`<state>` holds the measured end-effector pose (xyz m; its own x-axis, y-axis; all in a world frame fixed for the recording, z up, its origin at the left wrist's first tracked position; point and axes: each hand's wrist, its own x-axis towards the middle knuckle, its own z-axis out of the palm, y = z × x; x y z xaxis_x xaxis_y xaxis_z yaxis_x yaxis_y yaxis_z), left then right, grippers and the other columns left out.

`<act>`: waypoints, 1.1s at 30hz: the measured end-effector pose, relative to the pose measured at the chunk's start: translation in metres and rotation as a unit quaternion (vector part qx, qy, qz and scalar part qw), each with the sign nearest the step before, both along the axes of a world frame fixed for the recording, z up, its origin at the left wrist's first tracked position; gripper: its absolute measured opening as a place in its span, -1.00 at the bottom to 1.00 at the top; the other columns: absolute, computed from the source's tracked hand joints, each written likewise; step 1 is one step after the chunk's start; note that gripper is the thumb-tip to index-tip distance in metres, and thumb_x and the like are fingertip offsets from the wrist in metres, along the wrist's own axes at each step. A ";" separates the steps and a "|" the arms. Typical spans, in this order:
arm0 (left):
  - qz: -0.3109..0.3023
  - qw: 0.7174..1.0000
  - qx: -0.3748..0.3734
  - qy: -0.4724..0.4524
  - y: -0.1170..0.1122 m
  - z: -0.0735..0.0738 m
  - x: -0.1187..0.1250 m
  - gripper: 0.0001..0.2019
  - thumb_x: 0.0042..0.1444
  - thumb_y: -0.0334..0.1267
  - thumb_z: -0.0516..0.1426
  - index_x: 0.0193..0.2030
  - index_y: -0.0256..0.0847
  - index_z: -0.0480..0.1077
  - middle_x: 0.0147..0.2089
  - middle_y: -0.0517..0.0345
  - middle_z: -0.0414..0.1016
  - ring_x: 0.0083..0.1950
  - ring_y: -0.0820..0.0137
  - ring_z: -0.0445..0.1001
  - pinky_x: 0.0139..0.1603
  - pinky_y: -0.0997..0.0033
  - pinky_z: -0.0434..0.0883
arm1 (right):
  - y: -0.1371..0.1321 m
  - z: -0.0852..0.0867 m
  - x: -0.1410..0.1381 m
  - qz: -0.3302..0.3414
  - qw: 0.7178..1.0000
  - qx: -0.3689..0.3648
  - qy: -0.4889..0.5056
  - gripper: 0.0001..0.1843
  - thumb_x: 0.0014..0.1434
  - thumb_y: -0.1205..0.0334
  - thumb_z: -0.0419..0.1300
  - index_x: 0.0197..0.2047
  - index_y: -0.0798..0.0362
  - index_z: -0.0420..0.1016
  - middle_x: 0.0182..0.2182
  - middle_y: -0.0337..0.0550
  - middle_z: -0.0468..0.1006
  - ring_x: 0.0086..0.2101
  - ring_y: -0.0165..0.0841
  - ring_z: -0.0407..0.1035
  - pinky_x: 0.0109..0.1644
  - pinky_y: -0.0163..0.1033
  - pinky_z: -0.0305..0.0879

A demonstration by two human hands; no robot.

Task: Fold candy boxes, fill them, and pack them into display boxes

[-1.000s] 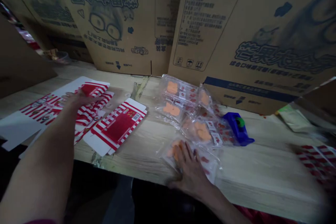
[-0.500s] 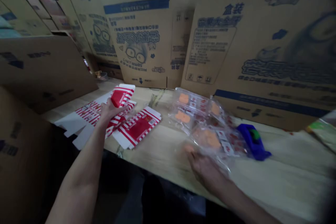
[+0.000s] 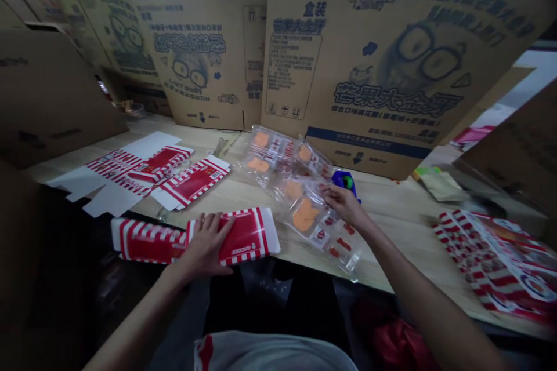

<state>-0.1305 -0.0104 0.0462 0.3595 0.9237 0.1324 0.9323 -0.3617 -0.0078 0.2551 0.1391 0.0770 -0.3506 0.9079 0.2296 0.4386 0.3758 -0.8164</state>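
Observation:
My left hand [image 3: 208,246] grips a partly opened red-and-white striped carton [image 3: 248,236] at the table's front edge, fingers across its top face. With fingers bent together, my right hand [image 3: 343,204] holds the upper edge of a clear plastic packet [image 3: 324,226] of orange shaped pieces and small red sachets. Behind it are more such packets [image 3: 272,151], overlapping. Just beyond my right hand sits a blue tape-dispenser-like object [image 3: 346,181] with a green part. Flat striped cartons [image 3: 195,179] lie on the left, one of them unfolded [image 3: 117,174].
Large printed cardboard boxes [image 3: 365,69] wall off the back of the table [image 3: 391,214]. A brown box [image 3: 47,87] stands at the left. On the right lie a stack of striped printed cartons [image 3: 500,261] and a pale green packet [image 3: 439,182].
My left hand has lifted a striped carton from the left pile and brought it right to the front edge. My right hand has moved onto the packet's upper edge. The view has turned right.

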 end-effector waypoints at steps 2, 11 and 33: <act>-0.016 1.000 -0.017 0.001 0.003 -0.007 0.016 0.23 -0.50 0.13 0.38 0.36 -0.30 0.06 0.30 -0.42 0.10 0.29 -0.27 0.07 0.31 -0.31 -0.14 | -0.003 -0.011 0.004 -0.008 1.000 -0.007 -0.016 -0.63 0.08 0.27 0.06 -0.07 0.11 0.52 -0.57 -0.26 0.44 -0.54 -0.36 0.31 -0.44 -0.31 0.20; -0.055 0.996 -0.040 -0.051 0.035 -0.019 0.049 0.20 -0.43 0.13 0.36 0.38 -0.31 0.02 0.31 -0.40 0.09 0.31 -0.23 0.04 0.30 -0.31 -0.11 | -0.021 -0.024 -0.011 0.025 0.976 0.074 -0.205 -0.61 0.22 0.39 0.01 0.00 0.00 0.56 -0.15 -0.06 0.61 -0.15 -0.22 0.47 -0.07 -0.22 0.32; -0.043 0.994 -0.094 -0.045 -0.003 -0.020 0.087 0.17 -0.45 0.09 0.37 0.36 -0.31 0.09 0.30 -0.44 0.08 0.30 -0.26 0.05 0.29 -0.28 -0.08 | -0.124 -0.063 0.005 -0.133 0.980 -0.145 0.042 -0.45 0.21 -0.18 0.03 0.00 0.05 0.53 -0.05 0.02 0.57 0.04 -0.06 0.39 0.17 0.05 0.26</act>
<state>-0.0437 -0.0137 0.0264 0.4329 0.9014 -0.0033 0.8915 -0.4276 0.1495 0.2598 0.0153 0.0142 -0.0837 0.9959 -0.0342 0.4168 0.0038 -0.9090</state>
